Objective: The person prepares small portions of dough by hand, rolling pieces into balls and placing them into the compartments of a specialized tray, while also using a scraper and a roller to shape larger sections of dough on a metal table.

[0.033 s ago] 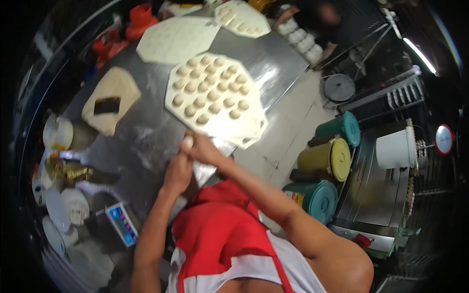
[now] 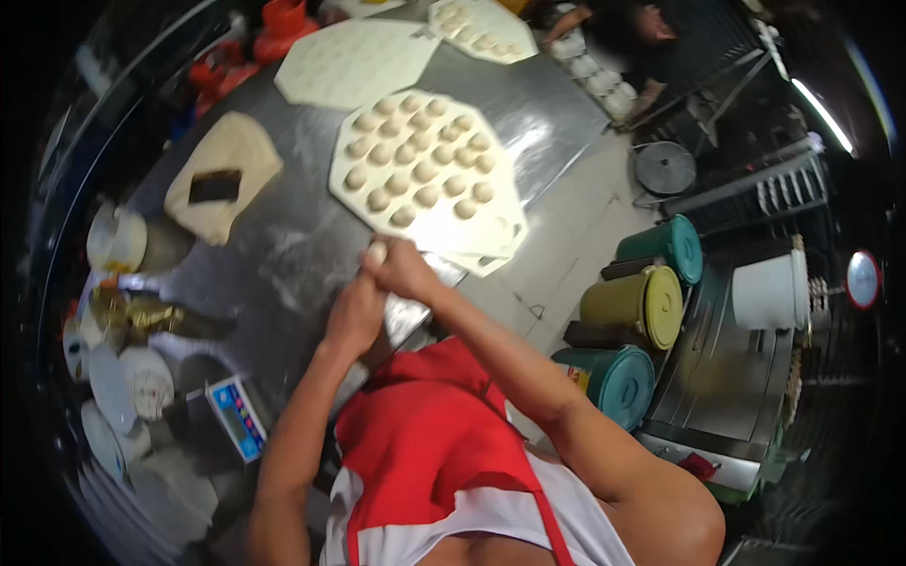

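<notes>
Both my hands meet at the near edge of the metal table, around a small pale dough ball (image 2: 377,253). My right hand (image 2: 406,274) curls over it from the right. From below, my left hand (image 2: 357,313) is closed against it, with its fingers partly hidden. Just beyond my hands lies a white octagonal board (image 2: 429,231) with several round dough balls (image 2: 425,173) spaced over it. To the left a flattened sheet of dough (image 2: 250,151) lies on the table, a dark rectangular scraper (image 2: 215,186) on top of it.
A digital scale (image 2: 236,418) and stacked white tubs (image 2: 146,382) stand at the left. Two more boards, one pale (image 2: 354,61) and one with dough pieces (image 2: 486,28), lie at the back. Lidded bins (image 2: 628,307) line the right. Another person (image 2: 628,42) is at the far right.
The whole view has shifted slightly, so the table and boards sit a little higher and further right. My hands stay together on the dough ball.
</notes>
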The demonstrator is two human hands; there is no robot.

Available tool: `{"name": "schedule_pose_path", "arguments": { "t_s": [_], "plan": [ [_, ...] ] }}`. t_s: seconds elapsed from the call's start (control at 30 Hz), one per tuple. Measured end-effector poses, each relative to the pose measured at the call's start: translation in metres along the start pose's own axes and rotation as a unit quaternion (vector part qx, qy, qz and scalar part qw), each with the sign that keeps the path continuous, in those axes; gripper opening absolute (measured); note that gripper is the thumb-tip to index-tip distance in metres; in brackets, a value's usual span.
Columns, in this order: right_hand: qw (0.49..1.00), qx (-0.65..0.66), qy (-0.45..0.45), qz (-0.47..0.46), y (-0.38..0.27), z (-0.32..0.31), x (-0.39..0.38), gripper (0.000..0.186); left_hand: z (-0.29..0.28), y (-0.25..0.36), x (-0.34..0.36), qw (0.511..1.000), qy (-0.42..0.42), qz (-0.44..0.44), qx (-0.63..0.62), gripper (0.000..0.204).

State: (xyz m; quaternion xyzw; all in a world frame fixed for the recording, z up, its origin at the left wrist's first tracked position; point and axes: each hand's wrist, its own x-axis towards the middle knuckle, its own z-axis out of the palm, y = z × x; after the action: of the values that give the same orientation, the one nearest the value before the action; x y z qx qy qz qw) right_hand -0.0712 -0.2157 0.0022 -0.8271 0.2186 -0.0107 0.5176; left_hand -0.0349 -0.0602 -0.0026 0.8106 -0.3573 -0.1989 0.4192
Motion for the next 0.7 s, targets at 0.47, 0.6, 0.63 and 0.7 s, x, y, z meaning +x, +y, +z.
{"name": "schedule_pose_path", "arguments": {
  "t_s": [0.47,0.6,0.63,0.7],
  "plan": [
    [0.976,-0.163,0.102,-0.101,0.097,-0.091,0.044,0.016,0.082,-0.084,0.045,0.97,0.04,-0.232,-0.058,0.022],
    [0.971,-0.201,0.045,-0.123,0.106,-0.121,0.041,0.025,0.073,-0.075,0.034,0.928,0.05,-0.343,-0.133,0.027],
    [0.976,-0.183,0.063,-0.098,0.117,-0.137,0.032,0.029,0.076,-0.069,0.029,0.926,0.057,-0.34,-0.153,0.033],
    [0.974,-0.191,0.122,-0.022,0.167,-0.18,0.006,0.038,0.087,-0.052,0.03,0.928,0.069,-0.306,-0.2,0.049]
  ]
}}
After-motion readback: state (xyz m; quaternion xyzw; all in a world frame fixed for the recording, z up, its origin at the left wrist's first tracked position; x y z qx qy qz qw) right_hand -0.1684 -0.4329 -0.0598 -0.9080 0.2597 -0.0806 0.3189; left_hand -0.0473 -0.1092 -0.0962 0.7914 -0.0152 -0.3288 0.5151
